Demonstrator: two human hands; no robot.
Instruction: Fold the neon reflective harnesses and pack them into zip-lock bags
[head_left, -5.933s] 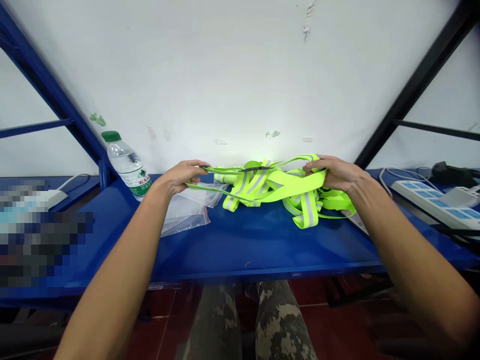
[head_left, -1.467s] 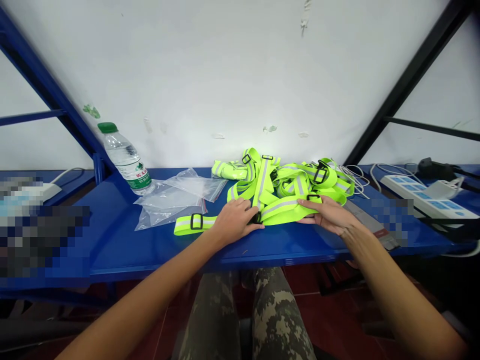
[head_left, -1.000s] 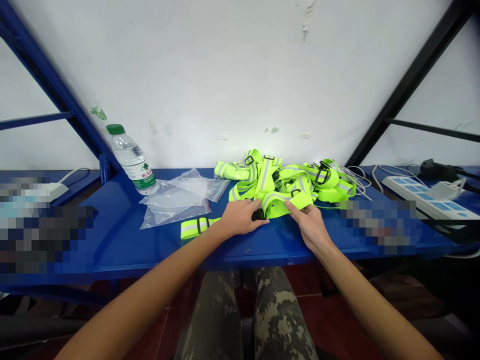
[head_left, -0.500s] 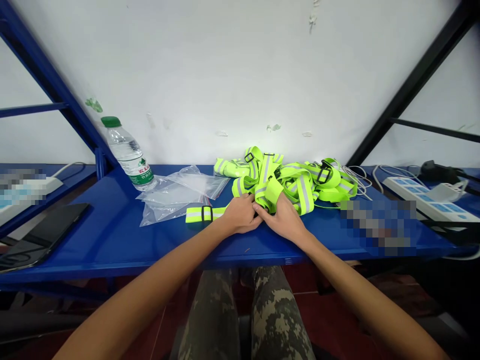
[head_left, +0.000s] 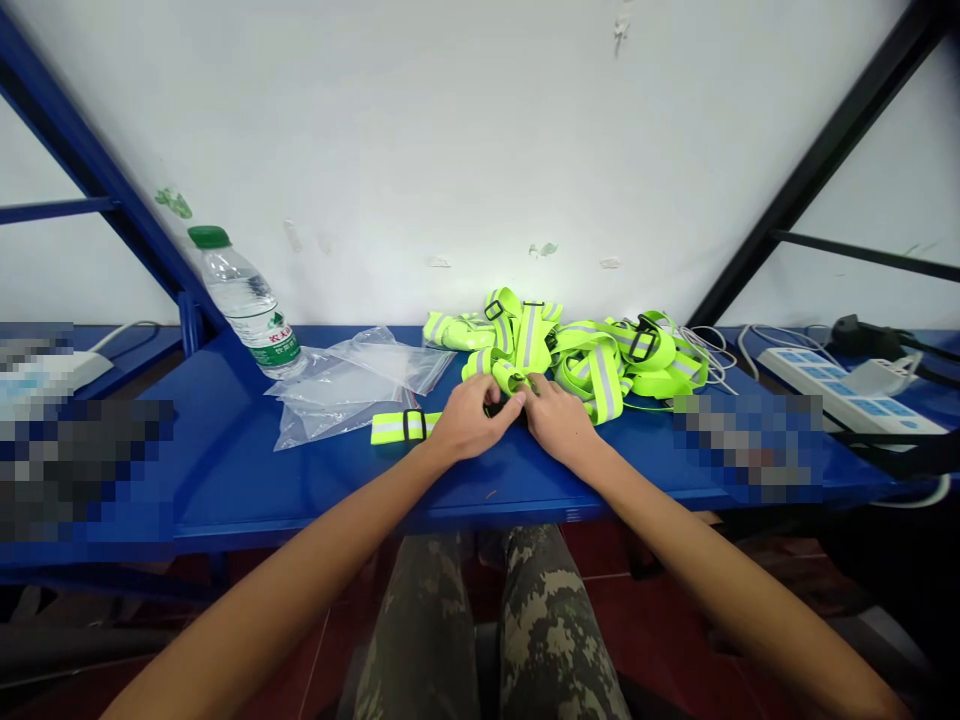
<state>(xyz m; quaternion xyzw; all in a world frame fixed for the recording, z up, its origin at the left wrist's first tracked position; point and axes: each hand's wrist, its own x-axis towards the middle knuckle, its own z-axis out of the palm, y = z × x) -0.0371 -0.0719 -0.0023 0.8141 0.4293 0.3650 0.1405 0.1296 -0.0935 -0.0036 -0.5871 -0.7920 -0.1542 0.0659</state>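
A tangled heap of neon-yellow reflective straps (head_left: 592, 365) with grey stripes and black plastic buckles lies on the blue metal shelf (head_left: 225, 470). At its front edge my left hand (head_left: 474, 420) and my right hand (head_left: 559, 420) meet, fingertips nearly touching. Both pinch a strap loop (head_left: 510, 378) by a black buckle (head_left: 495, 408), which is mostly hidden by my fingers. A straight strap end (head_left: 394, 427) with a black slider (head_left: 411, 425) runs left from under my left hand.
A clear zip bag (head_left: 349, 385) lies left of the heap, and a water bottle (head_left: 244, 305) stands behind it against the white wall. White cables (head_left: 709, 345) and a power strip (head_left: 847, 390) sit to the right. Blurred patches cover parts of the shelf at both sides.
My hands have come closer together and now pinch the strap at the buckle. The strap loop has been drawn down into them, and the view has shifted slightly.
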